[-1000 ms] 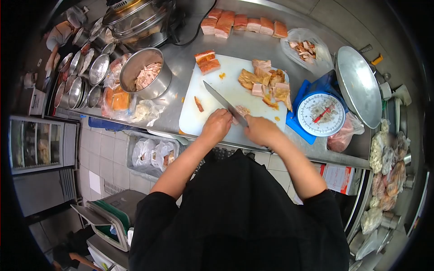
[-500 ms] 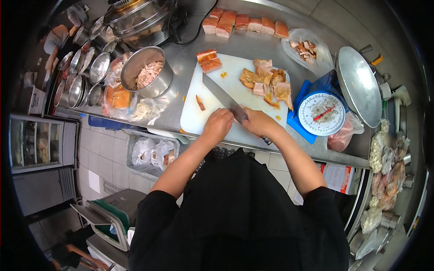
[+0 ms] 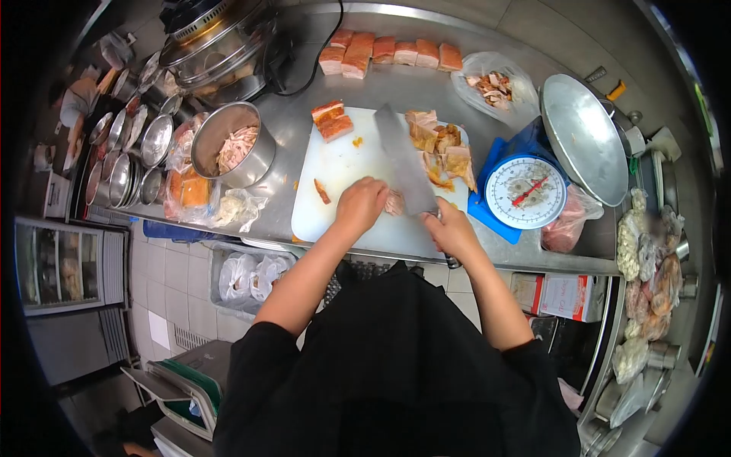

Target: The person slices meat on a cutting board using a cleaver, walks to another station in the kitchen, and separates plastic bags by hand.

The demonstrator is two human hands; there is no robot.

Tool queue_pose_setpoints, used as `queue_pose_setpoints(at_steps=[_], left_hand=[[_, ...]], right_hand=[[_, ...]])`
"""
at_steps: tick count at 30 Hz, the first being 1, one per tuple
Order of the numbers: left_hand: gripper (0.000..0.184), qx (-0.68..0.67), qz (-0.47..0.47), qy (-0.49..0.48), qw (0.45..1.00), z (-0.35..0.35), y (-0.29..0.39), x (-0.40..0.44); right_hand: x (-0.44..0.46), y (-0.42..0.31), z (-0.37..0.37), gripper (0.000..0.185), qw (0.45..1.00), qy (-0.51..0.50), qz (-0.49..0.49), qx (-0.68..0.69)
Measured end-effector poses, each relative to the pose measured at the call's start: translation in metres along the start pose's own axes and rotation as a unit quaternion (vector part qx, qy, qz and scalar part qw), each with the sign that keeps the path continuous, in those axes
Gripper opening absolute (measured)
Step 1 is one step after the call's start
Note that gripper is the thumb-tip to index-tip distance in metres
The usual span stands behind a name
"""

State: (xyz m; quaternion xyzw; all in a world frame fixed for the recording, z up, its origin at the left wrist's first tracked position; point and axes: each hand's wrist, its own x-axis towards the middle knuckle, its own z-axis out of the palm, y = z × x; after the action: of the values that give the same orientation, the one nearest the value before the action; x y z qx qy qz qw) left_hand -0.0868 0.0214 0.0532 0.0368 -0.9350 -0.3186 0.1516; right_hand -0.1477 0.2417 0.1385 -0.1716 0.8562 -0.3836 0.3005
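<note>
Over the near half of the white cutting board, I have the right hand wrapped in a firm grip around the handle of a broad knife, its blade slanting toward the board's far side. My left hand has its fingers curled beside a small cut piece of meat, though I cannot tell whether that grip holds it. On the steel tabletop, a blue scale stands just right of the board.

I'm swinging the knife rightward, drawing the right hand away from the left hand and uncovering some meat between them.
</note>
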Motion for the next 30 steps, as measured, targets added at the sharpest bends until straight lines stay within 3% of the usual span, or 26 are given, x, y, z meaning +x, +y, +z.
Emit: queue_pose_setpoints(at_steps=[2,6,9,11,12,15,17,18,19,20,22,24,28,30], left_hand=[[0.017,-0.004,-0.062,0.035,0.997,0.013,0.013,0.033],[0.022,0.065,-0.104,0.014,0.992,0.043,0.023,0.082],[0.022,0.035,-0.097,0.021,0.994,0.063,0.016,0.091],[0.02,-0.044,-0.142,-0.012,0.989,0.059,0.01,0.091],[0.02,-0.043,-0.144,-0.013,0.989,0.054,0.004,0.089],[0.025,-0.11,-0.162,0.122,0.973,0.007,-0.02,0.079],[0.028,-0.107,-0.18,0.177,0.962,-0.045,-0.026,0.065],[0.03,-0.102,-0.185,0.202,0.956,-0.067,-0.025,0.056],[0.03,-0.1,-0.185,0.201,0.957,-0.085,-0.025,0.048],[0.031,-0.088,-0.213,0.194,0.954,-0.099,-0.025,0.038],[0.033,-0.077,-0.24,0.188,0.949,-0.107,-0.015,0.022],[0.033,-0.177,-0.312,0.126,0.925,-0.099,0.001,0.007],[0.034,-0.167,-0.226,0.016,0.959,-0.012,-0.02,-0.026],[0.035,-0.059,-0.235,-0.088,0.966,-0.003,0.002,-0.03]], right_hand=[[-0.01,0.008,-0.009,0.037,0.999,0.039,-0.01,0.018],[-0.03,0.025,-0.026,0.034,0.993,0.1,0.011,0.067],[-0.046,0.038,-0.032,0.034,0.988,0.125,0.016,0.088],[-0.057,0.038,-0.036,0.033,0.988,0.119,0.032,0.091],[-0.06,0.042,-0.036,0.033,0.988,0.117,0.033,0.092],[-0.063,0.044,-0.036,0.035,0.996,0.063,0.055,0.039],[-0.063,0.04,-0.032,0.036,0.996,-0.031,0.005,-0.085],[-0.059,0.042,-0.025,0.036,0.996,-0.033,0.005,-0.083],[-0.052,0.049,-0.014,0.036,0.986,-0.06,-0.069,-0.139],[-0.045,0.053,-0.004,0.035,0.967,-0.085,-0.143,-0.195],[-0.039,0.043,0.002,0.033,0.958,-0.102,-0.161,-0.212],[-0.034,0.022,-0.005,0.034,0.974,-0.173,0.0,-0.146],[-0.028,0.025,-0.016,0.035,0.984,-0.125,0.06,-0.108],[-0.029,0.027,-0.019,0.035,0.983,-0.103,0.083,-0.129]])
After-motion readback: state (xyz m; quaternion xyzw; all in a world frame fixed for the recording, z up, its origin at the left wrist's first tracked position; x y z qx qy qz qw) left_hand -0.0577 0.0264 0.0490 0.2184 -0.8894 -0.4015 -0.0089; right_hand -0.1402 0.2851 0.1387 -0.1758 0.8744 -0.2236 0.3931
